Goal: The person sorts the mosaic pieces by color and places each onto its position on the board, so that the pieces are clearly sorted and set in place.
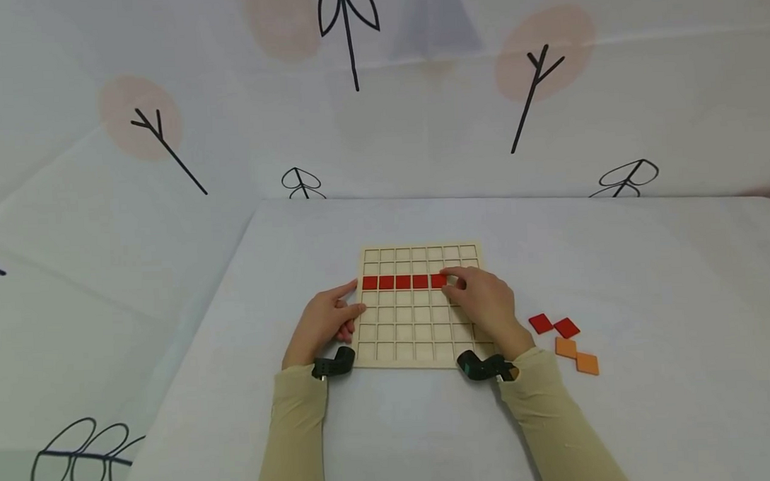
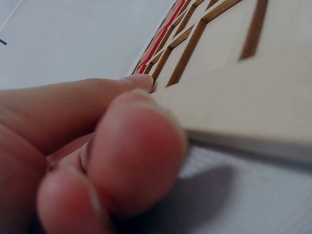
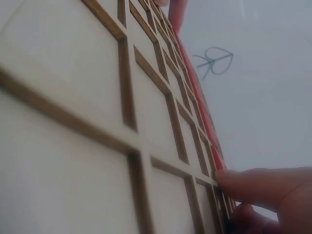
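– Red tile (image 1: pixel 437 281) in which grip?
– Right grip (image 1: pixel 485 298): pinched between thumb and index finger, at fifth square of red row (image 1: pixel 386 283), wooden board (image 1: pixel 403 315).
– Left grip (image 1: pixel 327 317)?
– At board's left edge, index finger extended, thumb apart; touching, apparently not clamped.
– Step in hand?
– Probably seating or squaring up fifth tile.
– Next move?
– Likely calls for letting go, then reaching right for two spare red tiles (image 1: pixel 541 324), just beside two orange tiles (image 1: pixel 587 364) on white surface (image 1: pixel 417 423).
– Rest of row?
– Mostly hidden behind right grip; can't tell.
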Demonstrator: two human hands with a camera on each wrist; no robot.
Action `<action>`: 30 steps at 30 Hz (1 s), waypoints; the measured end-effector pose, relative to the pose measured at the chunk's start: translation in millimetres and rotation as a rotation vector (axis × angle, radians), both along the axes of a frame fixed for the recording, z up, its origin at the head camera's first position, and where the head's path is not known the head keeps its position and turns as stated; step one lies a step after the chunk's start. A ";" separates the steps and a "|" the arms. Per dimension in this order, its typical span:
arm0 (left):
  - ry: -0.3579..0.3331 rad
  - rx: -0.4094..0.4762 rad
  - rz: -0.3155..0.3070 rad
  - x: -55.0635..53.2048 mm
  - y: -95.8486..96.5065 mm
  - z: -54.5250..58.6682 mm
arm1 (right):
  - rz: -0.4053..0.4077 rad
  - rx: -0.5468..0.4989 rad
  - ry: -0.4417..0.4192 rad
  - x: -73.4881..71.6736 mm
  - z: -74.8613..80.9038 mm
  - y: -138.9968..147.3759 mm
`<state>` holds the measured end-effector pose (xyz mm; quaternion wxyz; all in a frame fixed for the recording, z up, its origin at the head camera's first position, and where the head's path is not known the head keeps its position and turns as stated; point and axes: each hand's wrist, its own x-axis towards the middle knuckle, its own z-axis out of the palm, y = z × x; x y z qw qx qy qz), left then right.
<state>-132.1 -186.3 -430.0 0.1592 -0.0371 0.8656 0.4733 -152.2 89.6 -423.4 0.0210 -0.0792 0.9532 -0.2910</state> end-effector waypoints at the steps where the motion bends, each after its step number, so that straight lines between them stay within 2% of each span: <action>1: 0.001 0.000 -0.002 -0.1 -0.1 0.5 | -0.001 0.003 -0.001 0.2 0.4 -0.1; 16: -0.003 -0.006 -0.005 0.4 0.1 2.6 | 0.017 0.068 -0.003 1.1 2.2 -2.9; 30: -0.007 0.003 0.007 1.5 0.6 2.1 | 0.018 0.028 0.021 4.8 1.5 -1.8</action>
